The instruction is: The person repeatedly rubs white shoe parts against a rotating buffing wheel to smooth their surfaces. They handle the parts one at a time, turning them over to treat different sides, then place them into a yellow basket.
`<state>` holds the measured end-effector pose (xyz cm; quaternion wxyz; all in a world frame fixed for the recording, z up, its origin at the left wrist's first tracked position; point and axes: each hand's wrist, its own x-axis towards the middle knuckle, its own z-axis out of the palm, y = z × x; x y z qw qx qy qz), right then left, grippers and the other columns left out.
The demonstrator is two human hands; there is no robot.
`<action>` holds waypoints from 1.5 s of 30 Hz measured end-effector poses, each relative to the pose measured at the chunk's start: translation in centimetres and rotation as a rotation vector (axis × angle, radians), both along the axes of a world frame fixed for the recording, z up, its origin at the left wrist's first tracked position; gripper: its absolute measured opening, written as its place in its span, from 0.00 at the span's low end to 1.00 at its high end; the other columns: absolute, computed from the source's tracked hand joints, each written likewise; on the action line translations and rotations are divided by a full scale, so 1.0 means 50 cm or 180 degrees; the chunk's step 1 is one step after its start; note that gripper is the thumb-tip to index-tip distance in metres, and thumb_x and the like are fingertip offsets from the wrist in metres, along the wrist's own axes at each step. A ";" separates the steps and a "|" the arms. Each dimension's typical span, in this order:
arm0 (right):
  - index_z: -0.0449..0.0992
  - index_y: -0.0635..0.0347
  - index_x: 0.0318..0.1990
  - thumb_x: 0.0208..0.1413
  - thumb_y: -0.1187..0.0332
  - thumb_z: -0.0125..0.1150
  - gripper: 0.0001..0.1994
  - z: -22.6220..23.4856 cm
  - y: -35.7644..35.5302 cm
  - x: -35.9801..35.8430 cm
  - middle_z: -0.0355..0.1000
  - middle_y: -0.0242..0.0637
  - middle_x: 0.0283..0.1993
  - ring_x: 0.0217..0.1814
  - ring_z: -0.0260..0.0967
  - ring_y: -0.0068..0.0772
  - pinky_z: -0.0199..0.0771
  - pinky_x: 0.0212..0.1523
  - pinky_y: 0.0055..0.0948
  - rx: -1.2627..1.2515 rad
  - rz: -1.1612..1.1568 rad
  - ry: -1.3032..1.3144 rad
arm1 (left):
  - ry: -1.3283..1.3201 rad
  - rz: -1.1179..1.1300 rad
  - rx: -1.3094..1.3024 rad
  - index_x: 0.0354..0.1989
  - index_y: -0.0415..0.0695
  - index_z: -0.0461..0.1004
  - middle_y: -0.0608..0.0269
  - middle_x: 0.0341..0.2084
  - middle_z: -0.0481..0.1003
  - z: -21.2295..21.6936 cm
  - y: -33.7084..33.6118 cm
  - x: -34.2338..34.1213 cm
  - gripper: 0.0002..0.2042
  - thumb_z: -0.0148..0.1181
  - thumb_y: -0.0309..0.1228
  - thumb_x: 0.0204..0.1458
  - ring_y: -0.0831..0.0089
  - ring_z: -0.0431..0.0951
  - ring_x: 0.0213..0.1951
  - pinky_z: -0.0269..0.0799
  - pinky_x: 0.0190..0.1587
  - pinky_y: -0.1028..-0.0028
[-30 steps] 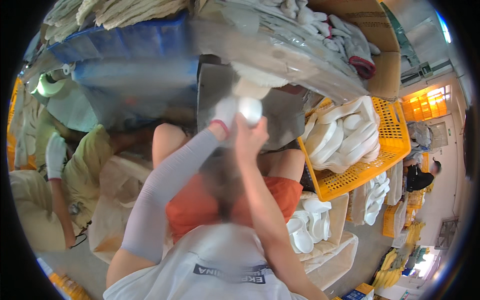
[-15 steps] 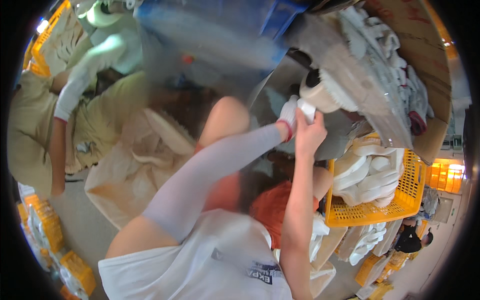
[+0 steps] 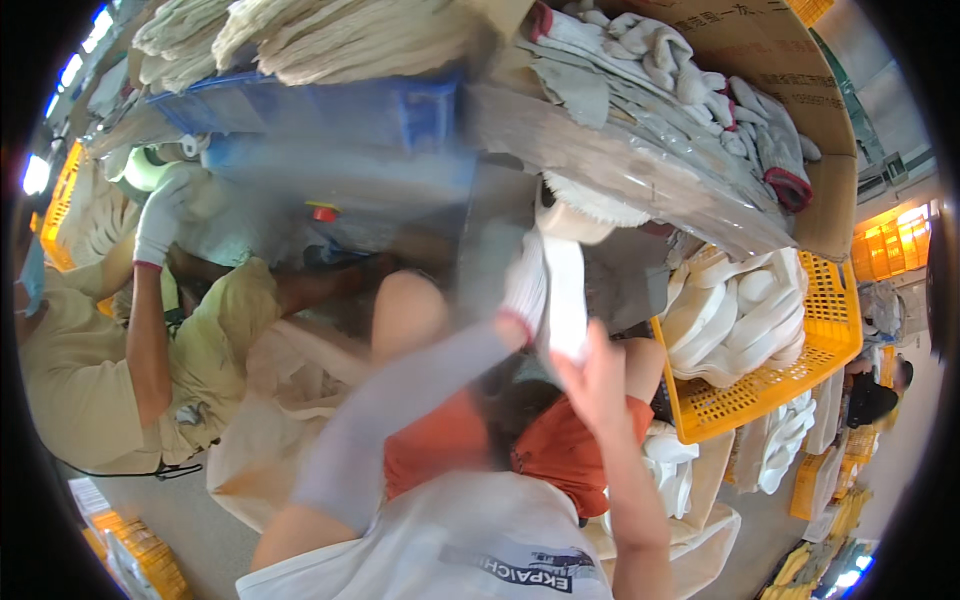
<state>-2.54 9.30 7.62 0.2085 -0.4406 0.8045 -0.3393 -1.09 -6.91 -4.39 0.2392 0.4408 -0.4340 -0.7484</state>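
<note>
Turned lengthwise, the long, bright white piece [image 3: 567,290] has the right grip [image 3: 593,385] grasping its lower end, left grip [image 3: 527,285] unclear.

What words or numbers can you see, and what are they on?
White shirt: pale letters on a dark patch; I won't copy them.
Brown box: dark lines of characters and digits; I won't copy those either.
Any other print is too small or blurred to read.

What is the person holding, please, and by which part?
A white elongated piece: the bare right hand holds its near end; the blurred gloved left hand is along its left side.
</note>
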 end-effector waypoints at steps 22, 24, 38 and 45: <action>0.69 0.68 0.43 0.59 0.72 0.65 0.12 -0.135 -0.177 -0.081 0.72 0.54 0.20 0.26 0.74 0.63 0.73 0.27 0.52 -0.1019 -0.0483 0.1305 | 0.1473 -0.0249 -0.0429 0.48 0.45 0.74 0.60 0.38 0.77 -0.118 -0.014 -0.049 0.16 0.43 0.43 0.71 0.62 0.78 0.40 0.77 0.42 0.61; 0.69 0.68 0.42 0.60 0.69 0.65 0.12 -0.130 -0.184 -0.066 0.71 0.52 0.18 0.23 0.73 0.62 0.73 0.26 0.51 -0.1199 -0.0509 0.1558 | 0.1434 -0.0345 -0.0345 0.49 0.45 0.74 0.59 0.39 0.78 -0.115 -0.001 -0.042 0.16 0.45 0.42 0.71 0.62 0.79 0.40 0.78 0.43 0.61; 0.64 0.67 0.70 0.50 0.72 0.70 0.37 -0.032 0.056 -0.120 0.73 0.44 0.62 0.65 0.70 0.36 0.69 0.66 0.37 -0.0673 0.0270 -0.3229 | 0.1812 -0.0103 0.1065 0.56 0.42 0.73 0.57 0.50 0.77 -0.082 -0.065 0.001 0.14 0.45 0.34 0.72 0.65 0.77 0.50 0.74 0.57 0.67; 0.77 0.73 0.55 0.54 0.70 0.69 0.22 -0.030 -0.022 -0.104 0.80 0.38 0.47 0.46 0.77 0.29 0.76 0.49 0.30 -0.0904 -0.0606 -0.3173 | 0.2162 0.0248 0.1090 0.58 0.38 0.73 0.55 0.48 0.79 -0.050 -0.141 0.028 0.20 0.47 0.41 0.71 0.61 0.79 0.49 0.76 0.56 0.65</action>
